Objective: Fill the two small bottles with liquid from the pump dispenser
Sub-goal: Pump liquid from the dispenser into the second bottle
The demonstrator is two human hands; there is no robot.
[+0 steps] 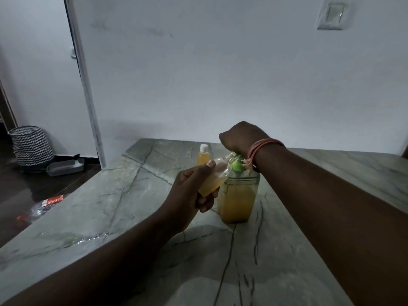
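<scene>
I judge the task a little past halfway. Landmark: the pump dispenser (239, 195), standing on the desk (92, 208), about two-thirds full of amber liquid. Behind it and to the left stands the first small bottle (203, 156), capped and filled. My left hand (192, 191), grip clamped round the second small bottle (215, 177), tilts its open neck against the green nozzle; this bottle looks roughly half full. My right hand (240, 138), fingers curled, presses down on the pump head. Left to do: top up and cap the second bottle.
</scene>
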